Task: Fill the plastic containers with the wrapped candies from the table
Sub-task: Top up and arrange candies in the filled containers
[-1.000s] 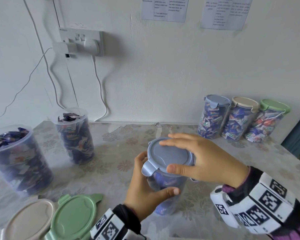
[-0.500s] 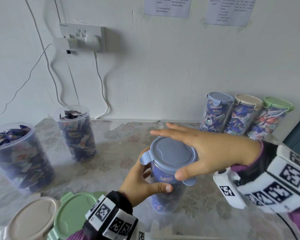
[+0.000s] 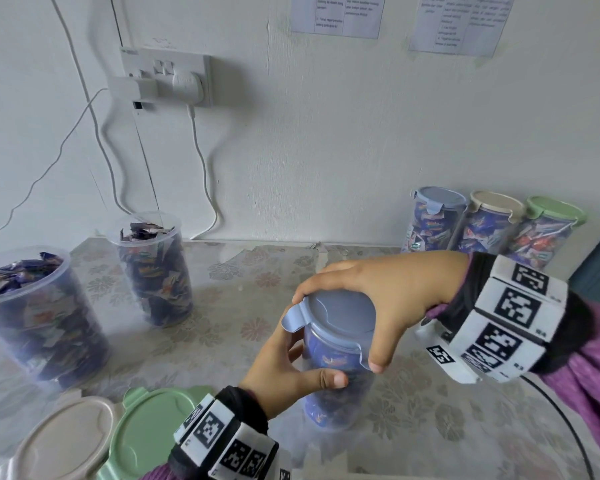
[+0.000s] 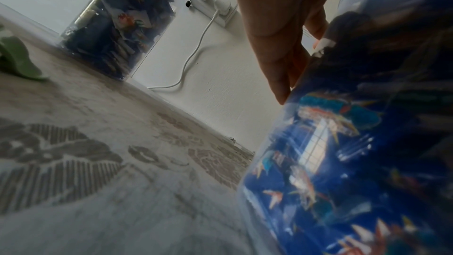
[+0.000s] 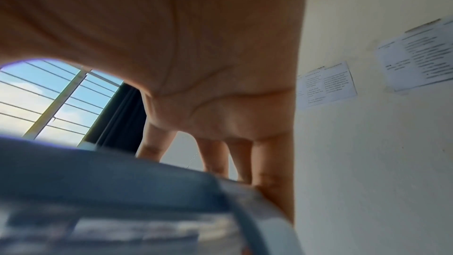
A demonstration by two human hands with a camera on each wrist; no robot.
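One jar (image 3: 333, 368): left hand (image 3: 284, 372) grips its side below blue lid (image 3: 340, 320); right hand (image 3: 392, 299) clasps lid rim.

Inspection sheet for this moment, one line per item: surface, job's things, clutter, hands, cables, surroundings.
Surface: table under a floral cover.
Job's things: blue-lidded container of wrapped candies, held upright; two open filled containers; three lidded filled containers by the wall; loose beige lid and green lid.
Clutter: nothing seen.
Hands: left hand grips the container's side; right hand grips its blue lid.
Cables: white cable hangs from the wall socket; a black cable lies on the table at right.
Surroundings: white wall, two paper notices.
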